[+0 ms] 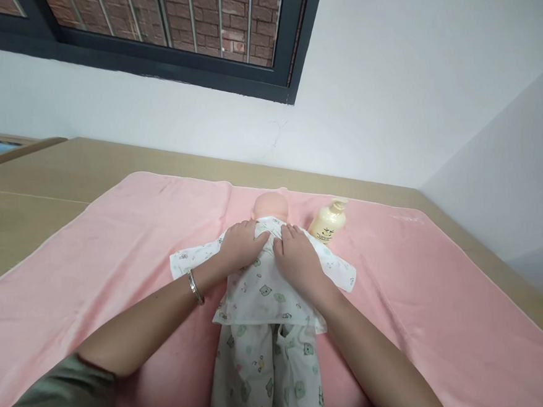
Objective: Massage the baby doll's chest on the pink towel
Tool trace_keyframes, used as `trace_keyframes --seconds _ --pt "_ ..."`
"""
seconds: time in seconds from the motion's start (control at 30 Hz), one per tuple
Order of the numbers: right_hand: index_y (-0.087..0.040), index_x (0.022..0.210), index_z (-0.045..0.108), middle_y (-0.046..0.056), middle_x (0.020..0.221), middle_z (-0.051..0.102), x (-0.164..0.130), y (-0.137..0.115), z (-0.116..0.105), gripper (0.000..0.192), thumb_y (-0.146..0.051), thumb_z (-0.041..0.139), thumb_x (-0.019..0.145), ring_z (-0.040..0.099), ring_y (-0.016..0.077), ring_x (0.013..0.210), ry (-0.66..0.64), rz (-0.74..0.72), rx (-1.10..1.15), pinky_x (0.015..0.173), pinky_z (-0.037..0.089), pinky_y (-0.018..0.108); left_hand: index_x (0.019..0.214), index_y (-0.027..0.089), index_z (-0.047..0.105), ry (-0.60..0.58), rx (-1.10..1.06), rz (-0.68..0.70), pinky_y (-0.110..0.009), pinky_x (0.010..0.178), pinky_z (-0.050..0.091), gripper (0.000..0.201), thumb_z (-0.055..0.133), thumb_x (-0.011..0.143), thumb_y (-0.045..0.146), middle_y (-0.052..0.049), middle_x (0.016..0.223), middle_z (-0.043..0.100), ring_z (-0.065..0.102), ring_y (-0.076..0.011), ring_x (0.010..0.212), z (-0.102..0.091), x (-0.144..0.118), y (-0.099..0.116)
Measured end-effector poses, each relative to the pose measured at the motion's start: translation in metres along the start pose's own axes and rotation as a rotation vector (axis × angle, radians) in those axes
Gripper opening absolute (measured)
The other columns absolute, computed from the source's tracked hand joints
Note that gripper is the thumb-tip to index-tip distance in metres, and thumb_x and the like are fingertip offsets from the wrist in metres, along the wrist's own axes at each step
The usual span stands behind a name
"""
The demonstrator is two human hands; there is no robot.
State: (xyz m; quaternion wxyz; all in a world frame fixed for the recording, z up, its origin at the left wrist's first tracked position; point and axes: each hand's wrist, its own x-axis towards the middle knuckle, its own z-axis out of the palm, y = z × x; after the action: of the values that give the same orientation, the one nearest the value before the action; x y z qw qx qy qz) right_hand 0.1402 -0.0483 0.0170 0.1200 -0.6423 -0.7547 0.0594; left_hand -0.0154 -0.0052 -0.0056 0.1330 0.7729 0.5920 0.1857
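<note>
Nearest the camera, the printed trousers (269,377) of a baby doll (270,205) run up to a matching top (263,284); the doll lies on its back on a pink towel (117,251) spread over a wooden table (29,202). The left hand (243,244) and right hand (298,257) rest flat on the chest, fingers pressing the cloth near the collar, gripping nothing firmly. The fabric looks thin, soft and easily bunched, best pinched at the front edges. A cream bottle (328,221) lies beside the head.
</note>
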Motion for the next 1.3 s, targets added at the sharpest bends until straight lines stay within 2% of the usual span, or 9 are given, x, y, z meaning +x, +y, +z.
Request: trace_keyframes --seconds 0.1,0.3,0.53,0.7,0.83,1.0,1.07,1.2,1.3 --pt "-0.004 0.147 0.051 0.022 0.154 0.053 -0.001 0.000 -0.003 0.051 -0.027 0.034 0.105 0.043 0.0311 0.148 -0.016 0.006 0.030 0.120 0.031 0.043 0.112 0.013 0.063 0.043 0.077 0.044 -0.046 0.096 0.051 0.039 0.035 0.102 0.038 -0.016 0.114 0.073 0.067 -0.0325 0.108 0.004 -0.008 0.004" --pt "-0.012 0.127 0.065 0.017 0.135 0.068 0.020 0.025 -0.001 0.044 -0.040 0.039 0.106 0.059 0.0286 0.130 -0.013 0.001 0.117 0.111 0.041 0.039 0.137 0.004 0.053 0.229 0.217 0.137 -0.053 0.114 0.039 0.047 0.036 0.101 0.030 -0.026 0.144 0.058 0.051 -0.0394 0.136 0.016 -0.034 0.020" --pt "0.000 0.149 0.048 0.024 0.154 0.052 0.002 0.001 -0.002 0.056 -0.031 0.031 0.106 0.043 0.0326 0.148 -0.029 0.027 -0.010 0.122 0.031 0.044 0.111 0.015 0.063 0.022 0.017 0.034 -0.045 0.097 0.049 0.035 0.041 0.098 0.039 -0.016 0.114 0.072 0.066 -0.0326 0.110 0.001 -0.008 0.007" --pt "-0.002 0.150 0.047 0.023 0.158 0.049 -0.011 -0.014 -0.006 0.055 -0.029 0.029 0.106 0.037 0.0300 0.153 -0.027 0.014 0.021 0.123 0.031 0.044 0.110 0.016 0.063 -0.082 -0.021 -0.034 -0.042 0.088 0.052 0.042 0.038 0.098 0.047 -0.015 0.113 0.073 0.069 -0.0320 0.105 -0.007 0.004 -0.001" --pt "-0.013 0.140 0.057 0.017 0.153 0.055 0.003 0.004 -0.006 0.048 -0.035 0.033 0.106 0.046 0.0295 0.145 -0.029 0.035 0.146 0.114 0.040 0.042 0.117 0.010 0.063 -0.003 0.111 0.046 -0.047 0.099 0.049 0.044 0.033 0.101 0.039 -0.020 0.118 0.071 0.065 -0.0350 0.113 0.000 -0.012 0.009" --pt "-0.017 0.115 0.065 0.015 0.123 0.072 0.024 0.025 -0.005 0.037 -0.040 0.040 0.104 0.063 0.0284 0.118 -0.039 -0.001 0.195 0.101 0.046 0.039 0.135 0.005 0.053 0.223 0.217 0.154 -0.053 0.112 0.040 0.046 0.036 0.100 0.030 -0.026 0.142 0.058 0.052 -0.0383 0.135 0.016 -0.034 0.019" --pt "-0.015 0.117 0.065 0.016 0.125 0.071 0.022 0.023 -0.004 0.037 -0.039 0.039 0.104 0.062 0.0284 0.118 -0.026 -0.012 0.160 0.103 0.045 0.039 0.129 0.009 0.057 0.197 0.175 0.144 -0.052 0.109 0.043 0.040 0.038 0.099 0.029 -0.023 0.133 0.064 0.056 -0.0365 0.128 0.015 -0.030 0.017" --pt "-0.009 0.137 0.059 0.020 0.145 0.061 0.007 0.005 -0.001 0.045 -0.031 0.036 0.106 0.051 0.0303 0.139 0.007 -0.028 0.059 0.116 0.035 0.042 0.106 0.017 0.063 0.073 0.064 0.093 -0.045 0.092 0.051 0.030 0.040 0.099 0.034 -0.015 0.107 0.072 0.066 -0.0316 0.103 0.005 -0.010 0.006" --pt "-0.005 0.145 0.053 0.023 0.150 0.056 0.000 -0.002 -0.001 0.050 -0.029 0.034 0.106 0.044 0.0319 0.146 0.020 -0.047 0.027 0.121 0.030 0.045 0.100 0.017 0.063 -0.003 0.029 0.089 -0.043 0.087 0.052 0.031 0.039 0.099 0.038 -0.013 0.104 0.073 0.068 -0.0302 0.098 0.000 -0.001 0.001"
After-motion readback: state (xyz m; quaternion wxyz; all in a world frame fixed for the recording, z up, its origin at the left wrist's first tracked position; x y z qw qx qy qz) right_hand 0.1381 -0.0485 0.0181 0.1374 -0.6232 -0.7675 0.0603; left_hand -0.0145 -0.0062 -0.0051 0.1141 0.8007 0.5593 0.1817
